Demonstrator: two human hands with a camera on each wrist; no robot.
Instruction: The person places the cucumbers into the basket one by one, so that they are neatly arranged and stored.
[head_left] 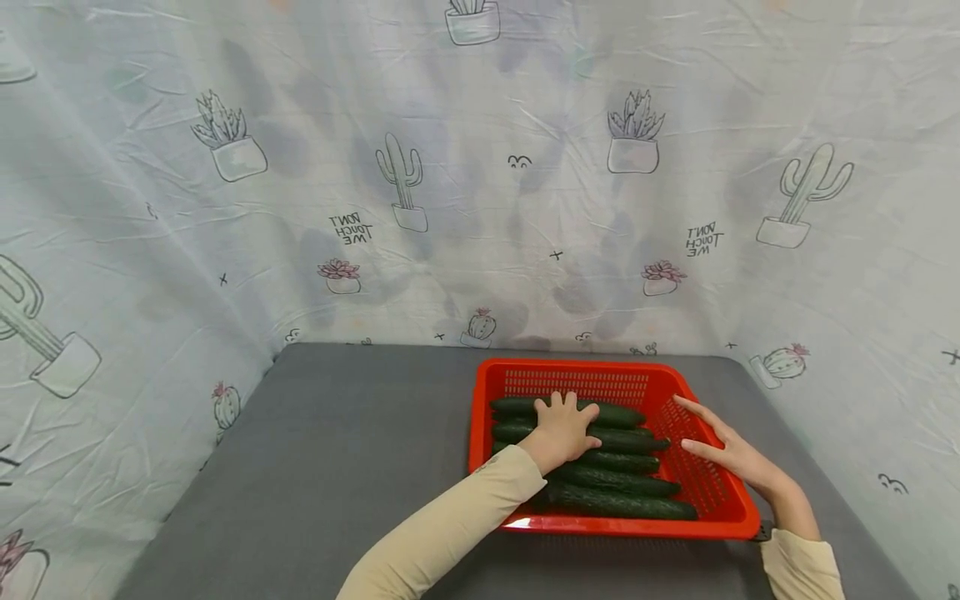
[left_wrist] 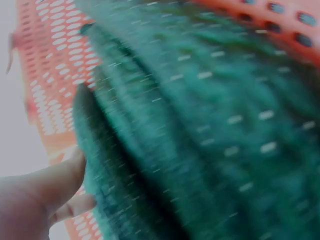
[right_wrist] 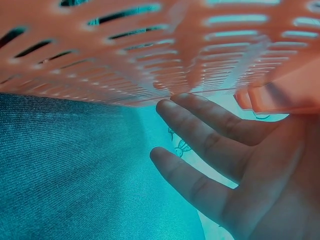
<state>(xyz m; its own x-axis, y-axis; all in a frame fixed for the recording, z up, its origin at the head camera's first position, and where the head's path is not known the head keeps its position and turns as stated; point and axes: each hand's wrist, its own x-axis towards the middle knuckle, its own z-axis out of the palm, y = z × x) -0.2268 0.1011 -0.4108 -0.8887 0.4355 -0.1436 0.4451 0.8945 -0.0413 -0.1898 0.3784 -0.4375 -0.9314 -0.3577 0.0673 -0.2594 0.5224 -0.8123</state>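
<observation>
Several dark green cucumbers (head_left: 622, 502) lie side by side, lengthwise, in a red plastic basket (head_left: 600, 524) with slotted walls. My left hand (head_left: 561, 429) reaches over the near ones, fingers spread across the far cucumbers. In the left wrist view its fingertips are right at the side of one bumpy cucumber (left_wrist: 95, 130). At the basket's right side is my right hand (head_left: 738, 458), thumb and fingers apart and holding no cucumber. The right wrist view shows its outstretched fingers (right_wrist: 200, 135) close to the basket's slotted outside (right_wrist: 185, 60).
A grey cloth (head_left: 337, 433) covers the table, wide on the basket's left and narrow on its right. Behind and to both sides hangs a pale curtain (head_left: 480, 183) printed with potted cacti. A small black object (head_left: 763, 531) shows by the basket's near right corner.
</observation>
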